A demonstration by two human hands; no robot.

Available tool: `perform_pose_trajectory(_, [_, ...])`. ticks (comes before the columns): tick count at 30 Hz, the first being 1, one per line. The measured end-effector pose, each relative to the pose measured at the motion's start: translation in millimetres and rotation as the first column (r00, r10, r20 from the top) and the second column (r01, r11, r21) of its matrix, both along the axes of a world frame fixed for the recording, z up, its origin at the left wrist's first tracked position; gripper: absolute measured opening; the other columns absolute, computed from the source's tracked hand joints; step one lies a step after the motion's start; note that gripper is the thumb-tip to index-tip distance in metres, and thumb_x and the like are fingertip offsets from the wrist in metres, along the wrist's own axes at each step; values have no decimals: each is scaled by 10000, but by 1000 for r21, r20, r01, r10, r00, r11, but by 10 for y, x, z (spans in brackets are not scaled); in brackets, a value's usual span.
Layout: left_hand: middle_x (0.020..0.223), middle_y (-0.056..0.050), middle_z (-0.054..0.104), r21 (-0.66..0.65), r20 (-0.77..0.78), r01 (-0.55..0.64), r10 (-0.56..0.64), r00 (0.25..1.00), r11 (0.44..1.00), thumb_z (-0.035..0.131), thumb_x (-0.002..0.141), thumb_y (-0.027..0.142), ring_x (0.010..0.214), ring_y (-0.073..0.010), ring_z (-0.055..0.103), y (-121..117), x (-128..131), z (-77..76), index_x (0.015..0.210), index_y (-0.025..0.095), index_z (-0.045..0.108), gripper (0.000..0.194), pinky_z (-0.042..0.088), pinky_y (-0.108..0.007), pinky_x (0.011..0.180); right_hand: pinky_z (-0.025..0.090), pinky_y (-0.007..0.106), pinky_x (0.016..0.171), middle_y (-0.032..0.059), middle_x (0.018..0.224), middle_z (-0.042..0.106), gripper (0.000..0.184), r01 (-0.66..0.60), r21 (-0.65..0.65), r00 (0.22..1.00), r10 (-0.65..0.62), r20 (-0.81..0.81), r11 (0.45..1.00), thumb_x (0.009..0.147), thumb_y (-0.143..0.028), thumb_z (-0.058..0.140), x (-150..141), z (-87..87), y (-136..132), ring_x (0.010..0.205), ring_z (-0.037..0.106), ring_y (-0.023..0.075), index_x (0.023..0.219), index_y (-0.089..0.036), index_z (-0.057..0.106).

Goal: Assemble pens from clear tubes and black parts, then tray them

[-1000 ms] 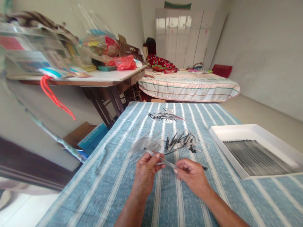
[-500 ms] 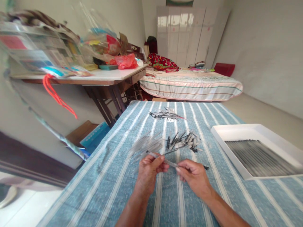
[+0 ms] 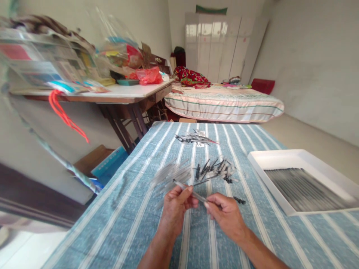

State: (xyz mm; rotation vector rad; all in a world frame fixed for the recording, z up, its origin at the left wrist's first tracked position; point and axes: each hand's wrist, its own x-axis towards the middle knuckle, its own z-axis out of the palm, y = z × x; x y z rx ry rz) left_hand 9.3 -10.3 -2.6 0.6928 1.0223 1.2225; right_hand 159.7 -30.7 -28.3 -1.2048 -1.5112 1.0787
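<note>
Okay, both hands on one thing: a slim clear pen (image 3: 199,196), held slantwise just above the tabletop (image 3: 134,228), dark tip pointing up and away to the left. Left hand (image 3: 174,210) has thumb and fingers closed on its middle, with the dark end sticking out past the grip. Right hand (image 3: 229,216) pinches the near end, thumb against the fingers, no gap to speak of. Short stretch of pen visible between the two hands. Whether it has a refill inside: cannot tell.

Just beyond the left hand, a loose bunch of clear tubes (image 3: 172,173), blurry, lying mostly parallel. Right of those, a jumbled heap of black and clear pieces (image 3: 217,170). A thin black stick (image 3: 202,182) lies between the heap and the hands. Small black pieces (image 3: 239,200) sit just beside the right hand. Farther back, a pile of thin sticks (image 3: 196,138), dark and pale, one reddish, partly over a white label (image 3: 201,144).

Right side: white tray (image 3: 276,157), with dark slender rods (image 3: 303,188) lined up in a row inside. Tabletop has a blue cloth with white stripes. Behind: bed (image 3: 224,106). Left: second tabletop (image 3: 123,93), with a red plastic bag (image 3: 150,76) on it.
</note>
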Motion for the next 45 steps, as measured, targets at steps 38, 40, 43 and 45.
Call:
perform_pose_trajectory(38, [563, -4, 597, 49, -173, 197, -186, 967, 979, 654, 701, 318, 501, -98, 499, -25, 68, -46, 673, 133, 618, 191, 399, -224, 524, 280, 179, 446, -62, 484, 438, 126, -38, 79, 959, 14, 284, 996, 739, -263, 554, 11, 46, -45, 439, 378, 64, 669, -160, 572])
perform_pose_trajectory(40, [554, 0, 584, 35, -189, 208, -197, 962, 978, 659, 693, 320, 510, -102, 494, -22, 83, -55, 669, 132, 621, 193, 401, -227, 529, 326, 189, 522, -42, 558, 527, 70, -28, 208, 909, -62, 413, 978, 716, -240, 584, 24, 80, -58, 510, 460, 80, 698, -174, 594])
perform_pose_trajectory(43, [542, 6, 567, 40, -234, 227, -212, 949, 973, 673, 669, 319, 531, -108, 491, -30, 119, -55, 626, 133, 621, 198, 399, -227, 542, 348, 199, 607, -26, 661, 599, 35, -67, 328, 842, -123, 525, 942, 732, -209, 573, 27, 124, -95, 612, 531, 98, 723, -199, 605])
perform_pose_trajectory(45, [510, 17, 544, 56, -286, 228, -203, 936, 972, 679, 654, 317, 520, -103, 472, -44, 145, -33, 562, 140, 604, 213, 382, -218, 534, 344, 192, 599, -36, 668, 608, 60, -98, 324, 821, -107, 561, 941, 747, -187, 554, 34, 147, -119, 605, 537, 92, 749, -216, 607])
